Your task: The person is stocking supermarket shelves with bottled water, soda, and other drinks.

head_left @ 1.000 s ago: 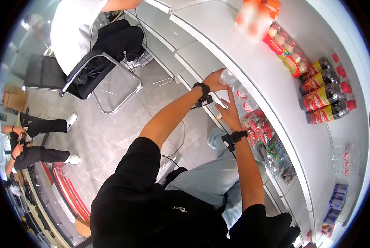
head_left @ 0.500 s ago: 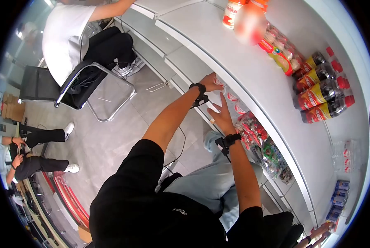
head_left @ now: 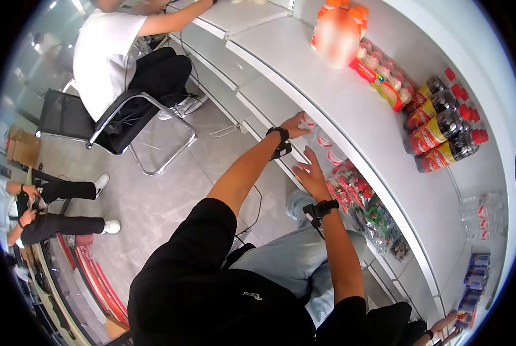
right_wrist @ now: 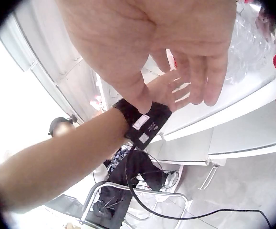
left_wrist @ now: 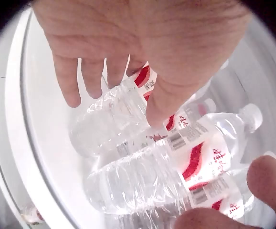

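My left hand (head_left: 295,125) reaches onto the shelf below the top one. In the left wrist view its straight fingers reach past one side of a clear water bottle (left_wrist: 111,119) with a red-and-white label, and the thumb lies over the label side. Beside it stands another water bottle (left_wrist: 147,179) of the same kind. My right hand (head_left: 313,176) hovers just before the row, fingers spread and nothing in it; its fingertips show at the lower right of the left wrist view. The palm partly hides the upper end of the first bottle.
Bagged goods (head_left: 356,187) in red and green lie beside the bottles. Above, the upper shelf (head_left: 350,98) bears cola bottles (head_left: 442,130), a pack of small bottles (head_left: 385,75) and blue cans (head_left: 474,277). A person sits in a chair (head_left: 108,121); another person's hand (head_left: 445,323) touches the cans.
My left hand has slackened its hold on the bottle, which sits further under the upper shelf. My right hand has moved slightly away from it. Another person's hand has appeared at lower right.
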{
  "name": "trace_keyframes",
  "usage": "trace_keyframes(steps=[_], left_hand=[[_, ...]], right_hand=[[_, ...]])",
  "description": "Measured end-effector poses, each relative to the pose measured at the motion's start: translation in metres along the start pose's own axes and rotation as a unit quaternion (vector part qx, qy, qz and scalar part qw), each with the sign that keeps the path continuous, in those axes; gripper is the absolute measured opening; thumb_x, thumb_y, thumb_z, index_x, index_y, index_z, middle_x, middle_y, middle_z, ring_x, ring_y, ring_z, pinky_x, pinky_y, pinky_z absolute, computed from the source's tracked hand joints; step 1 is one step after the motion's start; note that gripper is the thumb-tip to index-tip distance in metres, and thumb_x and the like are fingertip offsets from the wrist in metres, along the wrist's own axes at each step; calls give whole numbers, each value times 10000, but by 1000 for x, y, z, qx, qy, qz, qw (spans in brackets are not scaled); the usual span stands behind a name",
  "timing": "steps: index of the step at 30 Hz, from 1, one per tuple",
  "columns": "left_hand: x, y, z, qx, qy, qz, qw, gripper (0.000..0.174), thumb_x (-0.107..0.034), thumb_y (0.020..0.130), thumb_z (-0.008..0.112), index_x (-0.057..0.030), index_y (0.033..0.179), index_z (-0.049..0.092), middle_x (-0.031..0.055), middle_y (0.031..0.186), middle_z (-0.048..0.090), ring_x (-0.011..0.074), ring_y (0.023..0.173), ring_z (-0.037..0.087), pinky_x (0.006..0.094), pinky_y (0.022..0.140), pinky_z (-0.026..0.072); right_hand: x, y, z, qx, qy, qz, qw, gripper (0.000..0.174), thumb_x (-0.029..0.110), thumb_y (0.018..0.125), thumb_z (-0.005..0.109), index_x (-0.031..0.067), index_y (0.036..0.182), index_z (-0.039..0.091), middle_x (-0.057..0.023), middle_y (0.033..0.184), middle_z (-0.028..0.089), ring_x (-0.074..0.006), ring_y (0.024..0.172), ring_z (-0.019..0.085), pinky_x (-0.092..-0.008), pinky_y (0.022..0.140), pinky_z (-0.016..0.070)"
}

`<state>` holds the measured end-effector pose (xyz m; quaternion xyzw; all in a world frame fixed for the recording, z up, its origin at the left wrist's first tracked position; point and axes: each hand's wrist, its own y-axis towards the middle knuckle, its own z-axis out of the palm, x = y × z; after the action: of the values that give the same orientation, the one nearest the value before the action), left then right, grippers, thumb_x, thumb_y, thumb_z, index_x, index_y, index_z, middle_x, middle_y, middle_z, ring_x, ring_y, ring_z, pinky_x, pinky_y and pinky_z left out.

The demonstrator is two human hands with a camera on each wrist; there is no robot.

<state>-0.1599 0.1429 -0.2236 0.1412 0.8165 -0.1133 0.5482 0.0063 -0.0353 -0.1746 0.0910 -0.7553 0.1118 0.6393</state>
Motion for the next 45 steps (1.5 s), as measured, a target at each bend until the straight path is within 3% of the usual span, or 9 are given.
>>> trace_keyframes(steps=[5,9,10,20,27,34,40,43,45], left_hand=[[-11,-72,16,-43,-68,-23,996,918,-258,827,761,-52,1534,214,237,1485,399,381,1289,504,415,1040,462],[-26,-127,27,82,-34,30,996,538,-159,937,620,-36,1424,426,150,1254,607,249,1165,595,367,965,498],[-65,-151,26,112,-19,16,993,406,-120,952,564,-22,1344,520,114,1180,650,205,1129,609,353,942,505],[-253,-213,64,83,-113,140,980,255,-94,964,592,-1,1200,620,43,992,696,113,848,658,273,767,527],[-363,-164,165,158,-98,275,943,348,-111,958,628,-23,1289,563,65,1170,649,135,982,647,295,876,526],[-426,-99,341,287,-146,257,911,617,-165,903,680,-67,1449,409,116,1453,486,259,1319,494,379,1019,474],[-436,-45,440,268,-134,147,943,855,-204,838,735,-116,1540,254,133,1583,305,309,1440,350,433,1107,395],[-436,-10,478,234,-159,136,949,867,-172,835,725,-86,1544,233,153,1593,281,317,1461,311,413,1131,365],[-436,2,481,197,-155,131,959,854,-160,844,711,-68,1542,227,160,1592,278,323,1471,290,397,1143,350]], right_hand=[[18,-22,-10,20,10,-11,1000,727,89,883,696,103,1507,324,-202,1444,446,-220,1113,606,-321,834,544],[35,-37,-17,21,6,-63,998,633,77,891,687,89,1457,405,-162,1365,530,-174,1025,636,-291,812,537],[34,-40,-18,18,4,-89,996,623,77,881,701,80,1441,428,-158,1342,549,-174,996,644,-296,833,533],[154,-164,-102,-78,18,-175,981,281,74,922,641,51,1202,630,-27,1060,683,-69,817,612,-231,690,499],[176,-250,-243,-292,-68,-230,926,353,32,914,630,39,1264,586,-53,1220,629,-106,873,599,-260,765,501],[135,-359,-374,-520,-74,-21,851,503,160,908,660,62,1377,508,-106,1252,617,-176,1054,574,-315,906,458],[121,-400,-408,-467,18,-3,884,539,174,924,643,85,1429,477,-93,1170,630,-152,1018,560,-295,902,438],[124,-395,-420,-376,22,42,926,570,180,929,622,95,1467,451,-56,1402,534,-135,1064,534,-300,1045,367],[127,-387,-435,-361,18,66,930,608,135,937,592,81,1507,386,-87,1512,427,-170,1236,481,-297,1097,331]])
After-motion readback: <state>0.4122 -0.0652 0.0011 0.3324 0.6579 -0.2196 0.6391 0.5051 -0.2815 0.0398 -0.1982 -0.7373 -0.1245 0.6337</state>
